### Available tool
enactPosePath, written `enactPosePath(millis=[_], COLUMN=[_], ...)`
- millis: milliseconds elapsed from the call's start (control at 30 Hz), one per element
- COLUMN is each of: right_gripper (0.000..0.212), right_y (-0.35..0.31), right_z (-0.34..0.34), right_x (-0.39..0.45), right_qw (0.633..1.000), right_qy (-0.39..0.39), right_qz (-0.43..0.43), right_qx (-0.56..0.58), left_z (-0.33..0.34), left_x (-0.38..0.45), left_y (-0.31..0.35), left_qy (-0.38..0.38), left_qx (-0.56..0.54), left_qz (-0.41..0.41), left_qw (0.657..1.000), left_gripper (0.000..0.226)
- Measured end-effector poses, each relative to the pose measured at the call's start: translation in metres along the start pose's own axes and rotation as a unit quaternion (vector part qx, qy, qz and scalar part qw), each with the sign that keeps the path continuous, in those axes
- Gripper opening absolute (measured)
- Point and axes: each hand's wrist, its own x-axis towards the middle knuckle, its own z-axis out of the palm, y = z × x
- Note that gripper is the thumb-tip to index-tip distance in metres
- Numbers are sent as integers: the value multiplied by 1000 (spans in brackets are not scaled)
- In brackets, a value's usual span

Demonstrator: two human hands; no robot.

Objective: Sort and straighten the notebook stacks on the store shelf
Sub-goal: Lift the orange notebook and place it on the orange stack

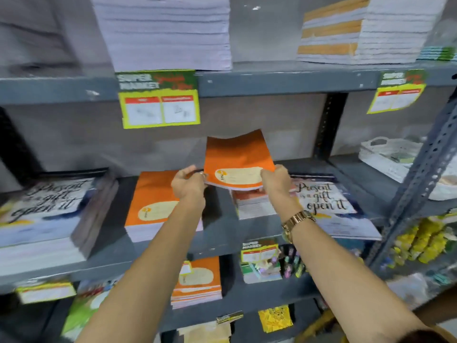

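Observation:
Both hands hold a thin bundle of orange notebooks (237, 159) lifted above the middle shelf (217, 241), its far end tilted up. My left hand (189, 183) grips its left near corner and my right hand (277, 179) its right near corner. Below left lies a stack of orange notebooks (150, 206). Under the lifted bundle sits a low stack with a red and white cover (257, 204). A "Present is a gift, open it" stack (329, 206) lies to the right, and a taller stack of the same design (44, 214) at the far left.
Tall white paper stacks (168, 33) and orange-banded ones (346, 33) fill the upper shelf. Yellow-green price tags (159, 100) hang from its edge. A white basket (390, 154) sits on the neighbouring rack. Lower shelves hold more orange notebooks (197, 280) and small items.

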Motion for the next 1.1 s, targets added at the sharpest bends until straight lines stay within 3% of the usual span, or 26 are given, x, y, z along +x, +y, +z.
enactPosePath(millis=[300,500,600,667,767,800,933,1100], right_gripper=[19,20,31,27,36,39,36,38], right_y=[-8,9,11,9,5,3,0,17], right_z=[121,155,158,156,145,139,104,37], right_x=[-50,-63,-61,-59,-54,-52,-36,-7], right_qw=[992,982,976,964,955,954,936,932], right_qy=[-121,-161,-143,-152,-138,-116,-13,62], right_qz=[1,-14,-38,-54,-82,-106,-216,-208], right_qx=[17,-98,-163,-211,-251,-255,-279,-291], left_z=[-113,-148,-147,-139,-124,-120,-88,-31], left_x=[71,85,85,79,70,69,58,25], left_y=[15,0,-1,2,1,-1,-10,-32], left_qy=[105,89,68,85,106,102,34,-86], left_qx=[106,260,361,434,581,598,548,470], left_qz=[37,96,145,147,165,185,264,326], left_qw=[988,957,918,885,790,773,793,816], left_gripper=[26,21,24,24,26,29,34,28])
